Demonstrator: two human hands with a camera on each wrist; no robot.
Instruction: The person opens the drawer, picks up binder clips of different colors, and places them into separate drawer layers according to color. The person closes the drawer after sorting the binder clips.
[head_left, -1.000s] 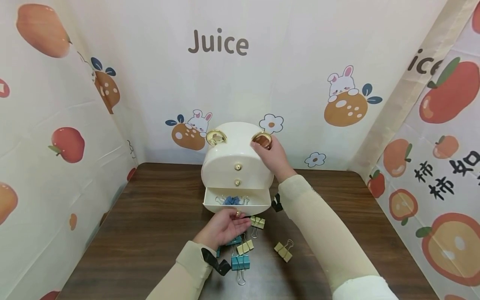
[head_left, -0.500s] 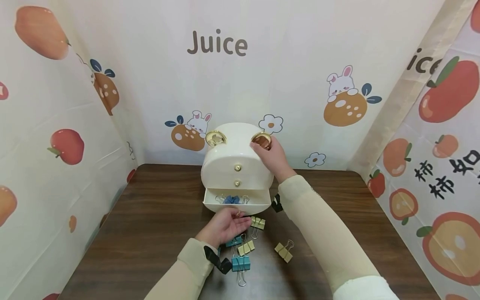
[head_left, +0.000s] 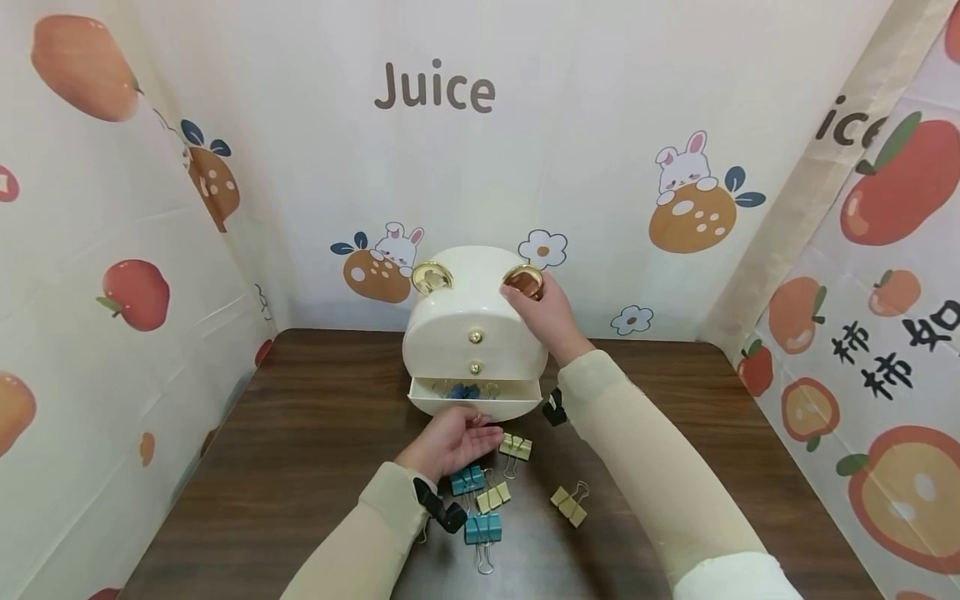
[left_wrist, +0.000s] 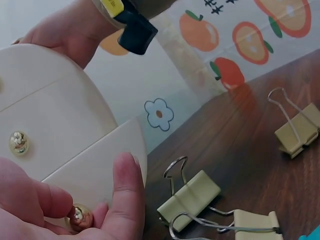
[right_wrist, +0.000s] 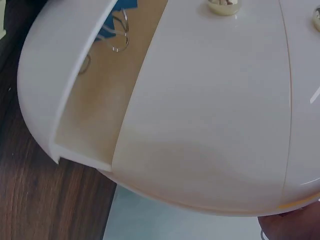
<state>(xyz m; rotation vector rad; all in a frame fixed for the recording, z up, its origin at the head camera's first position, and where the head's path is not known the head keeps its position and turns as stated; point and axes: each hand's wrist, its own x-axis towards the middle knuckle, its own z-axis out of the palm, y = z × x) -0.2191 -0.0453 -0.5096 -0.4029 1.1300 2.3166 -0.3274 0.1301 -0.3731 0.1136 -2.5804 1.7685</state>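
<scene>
A white rounded drawer box (head_left: 480, 287) with gold-rimmed ears stands at the table's back. Its bottom drawer (head_left: 510, 408) is partly out, with blue binder clips (head_left: 463, 391) inside. My left hand (head_left: 453, 442) is at the drawer's front. In the left wrist view, its thumb and a finger pinch the gold knob (left_wrist: 80, 217), and another finger points up along the drawer front. My right hand (head_left: 551, 312) grips the box's right ear (head_left: 523, 282), thumb in front; its other fingers are mostly hidden behind.
Teal binder clips (head_left: 483, 528) and pale yellow binder clips (head_left: 570, 506) lie on the dark wooden table (head_left: 315, 467) in front of the box. Two more gold knobs (head_left: 476, 337) mark the upper drawers. A printed curtain (head_left: 600, 100) hangs behind.
The bottom drawer has slid partway inward, and my left hand has moved with it toward the box. My right hand stays on the ear.
</scene>
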